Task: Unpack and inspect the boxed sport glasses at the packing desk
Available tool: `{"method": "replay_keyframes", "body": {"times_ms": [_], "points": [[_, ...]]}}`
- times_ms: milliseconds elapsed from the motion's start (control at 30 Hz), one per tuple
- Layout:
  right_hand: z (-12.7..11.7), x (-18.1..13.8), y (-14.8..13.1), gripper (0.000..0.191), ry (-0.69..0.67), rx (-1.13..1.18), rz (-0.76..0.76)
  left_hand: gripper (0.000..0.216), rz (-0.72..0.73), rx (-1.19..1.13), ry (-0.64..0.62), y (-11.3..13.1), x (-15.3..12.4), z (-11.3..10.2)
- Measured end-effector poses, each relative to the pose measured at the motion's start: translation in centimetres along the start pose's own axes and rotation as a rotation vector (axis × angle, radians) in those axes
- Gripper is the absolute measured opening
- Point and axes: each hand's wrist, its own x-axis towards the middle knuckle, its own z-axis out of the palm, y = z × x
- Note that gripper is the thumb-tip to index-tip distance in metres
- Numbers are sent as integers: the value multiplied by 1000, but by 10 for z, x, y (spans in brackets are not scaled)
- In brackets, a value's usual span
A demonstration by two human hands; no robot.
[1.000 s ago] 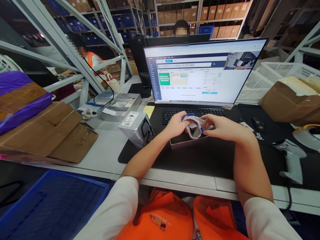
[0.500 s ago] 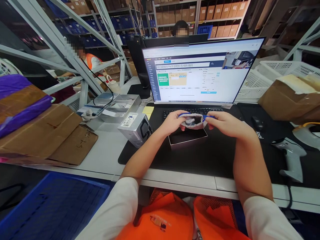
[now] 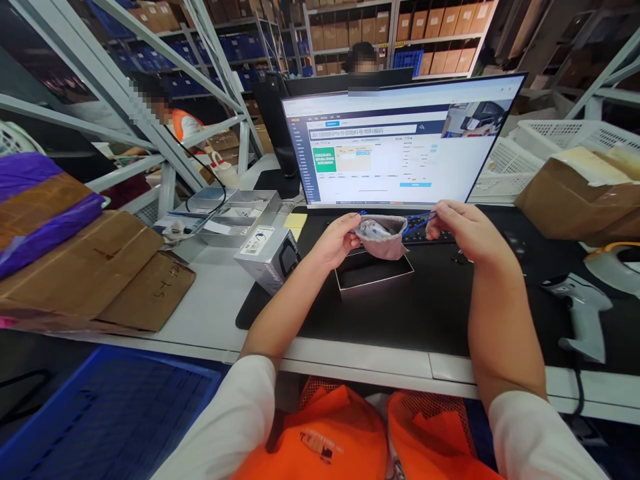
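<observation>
A grey drawstring pouch (image 3: pixel 384 245) hangs with its mouth open, and something pale in clear plastic shows inside. My left hand (image 3: pixel 336 241) pinches the pouch's left rim beside a bit of blue cord. With fingers closed, my right hand (image 3: pixel 463 228) holds the blue drawstring (image 3: pixel 420 220), which stretches out from the pouch's right side. Below the pouch, an open dark box (image 3: pixel 375 275) with a pale rim rests on the black mat (image 3: pixel 400 320). To the left stands a silver printed box (image 3: pixel 269 259) with a white label.
A monitor (image 3: pixel 370 160) stands behind the keyboard (image 3: pixel 425 235). On the right are a barcode scanner (image 3: pixel 580 313), a cardboard box (image 3: pixel 565 193) and white baskets (image 3: pixel 570 137). Cardboard boxes (image 3: pixel 75 273) fill the left; a blue crate (image 3: pixel 110 413) sits below. Two other people are beyond the desk.
My right hand has moved right and slightly up, drawing the blue cord out from the pouch. The pouch now hangs lower, with its front showing. My left hand has shifted slightly.
</observation>
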Motion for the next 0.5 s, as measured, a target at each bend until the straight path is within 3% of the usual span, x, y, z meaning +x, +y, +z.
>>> {"method": "replay_keyframes", "body": {"times_ms": [167,300,500], "points": [[-2,5,11,37,141,154,-33,32,-8,-90,60,5,0,2],[-9,10,17,30,239,232,-24,41,-11,-205,134,19,-4,5],[-37,14,28,37,523,306,-84,52,225,-261,214,50,-28,11]]}}
